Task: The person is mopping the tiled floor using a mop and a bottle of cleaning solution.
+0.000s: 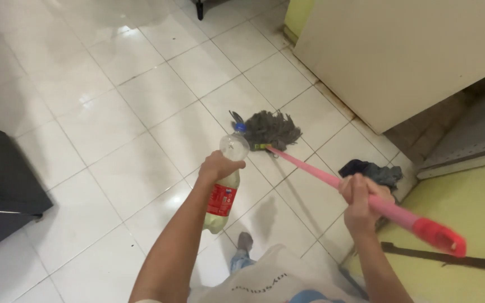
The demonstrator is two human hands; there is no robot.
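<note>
so the right hand [360,197] fingers are wrapped round the pink mop handle [332,180], running to the mop head [271,129] at 10 o'clock, while the left hand [218,166] grips the bottle [224,191].

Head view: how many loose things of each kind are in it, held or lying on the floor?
Mops: 1, grey string head on a pink handle in the right hand
Plastic bottles: 1, red label, in the left hand
Dark cloths: 1, on the floor tiles
Total: 3
</note>
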